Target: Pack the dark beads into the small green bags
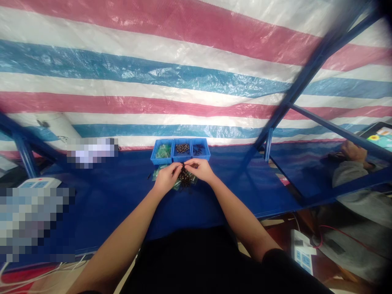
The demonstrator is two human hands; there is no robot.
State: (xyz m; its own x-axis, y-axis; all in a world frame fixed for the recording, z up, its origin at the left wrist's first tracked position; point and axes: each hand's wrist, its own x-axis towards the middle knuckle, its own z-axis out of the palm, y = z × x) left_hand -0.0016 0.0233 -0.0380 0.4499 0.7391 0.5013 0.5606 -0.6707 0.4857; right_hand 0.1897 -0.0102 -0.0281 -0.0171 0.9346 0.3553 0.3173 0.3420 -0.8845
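Note:
My left hand (167, 177) and my right hand (200, 169) meet fingertip to fingertip over the blue table, both pinched around something dark and too small to name. Below the fingers lies a pile of small dark and brassy parts (185, 179), with small green packets (156, 173) around it. Just behind stand three joined blue bins: the left bin (155, 157) holds green pieces, the middle bin (182, 158) small round metallic parts, the right bin (206, 154) dark slender parts.
A blue metal frame (294, 92) rises at the right; past it are another person's hand (354, 153) and grey sleeve (352, 176). A power strip (39, 183) lies at the left, another (302, 253) at the lower right. Striped sheeting (171, 73) hangs behind.

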